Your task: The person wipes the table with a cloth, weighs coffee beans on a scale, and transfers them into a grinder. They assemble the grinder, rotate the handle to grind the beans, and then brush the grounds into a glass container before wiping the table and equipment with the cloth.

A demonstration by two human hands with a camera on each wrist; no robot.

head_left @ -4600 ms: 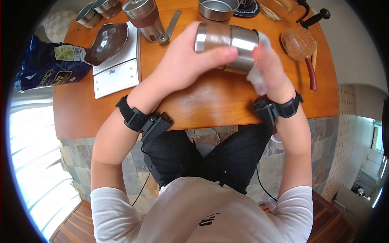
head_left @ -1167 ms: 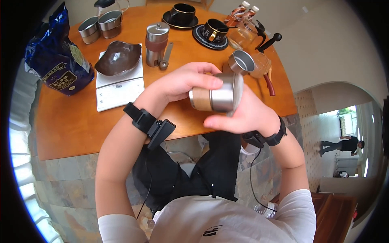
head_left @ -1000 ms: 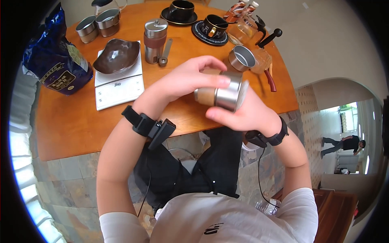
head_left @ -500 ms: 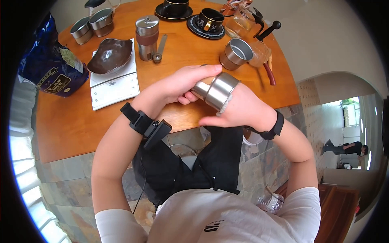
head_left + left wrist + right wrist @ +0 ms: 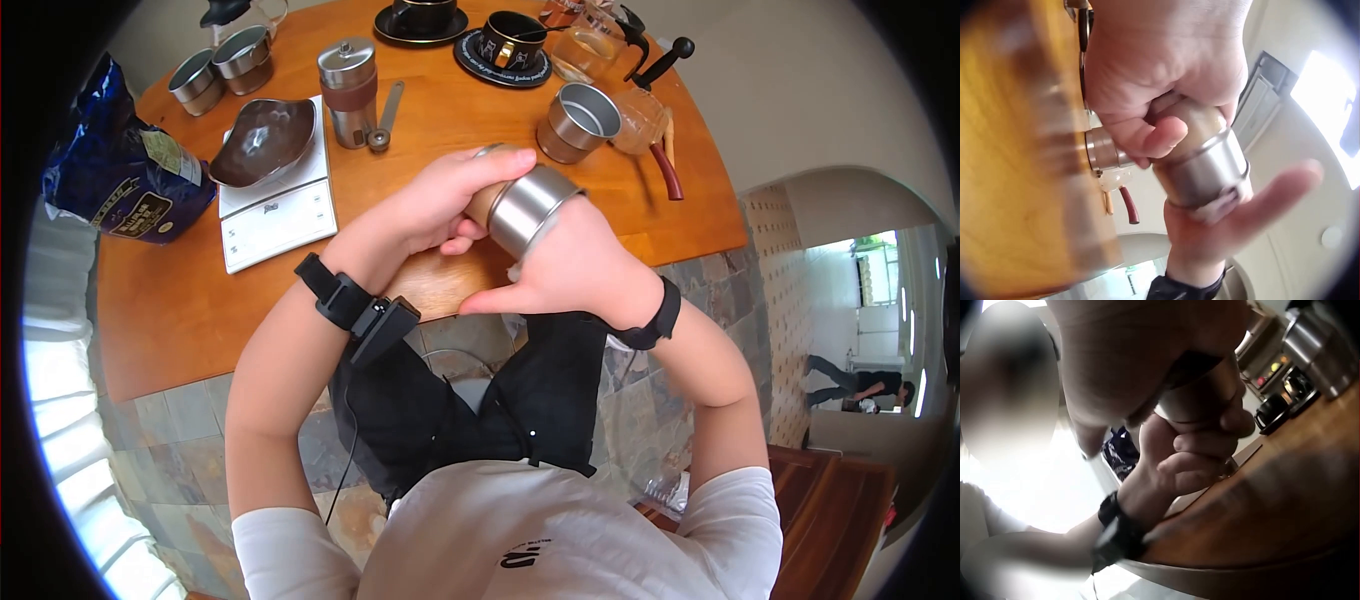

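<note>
Tilted between both hands is a steel cup (image 5: 535, 208) with a brown band. My left hand (image 5: 430, 200) grips it around the band, thumb along the side; in the left wrist view its fingers curl about the cup (image 5: 1204, 172). At the mouth end is my right hand (image 5: 585, 265), its thumb straight and off the cup, its other fingers hidden by the cup. A whitish cloth (image 5: 1219, 206) shows between rim and right palm in the left wrist view. From the right wrist view, the left fingers (image 5: 1200, 453) wrap the cup's darker side.
Beyond the hands stand another steel cup (image 5: 578, 122), a grinder (image 5: 348, 95) and a black cup (image 5: 512, 42) on a saucer. To the left are a brown dish (image 5: 263, 142) on a white scale (image 5: 280, 225), two steel cups and a blue bag (image 5: 125, 170). A red-handled item (image 5: 667, 172) lies right.
Since a second ago my left fingers have come down from above the cup to wrap its band. The cup has tilted, and both hands have shifted slightly left in view. The right hand stays at the mouth.
</note>
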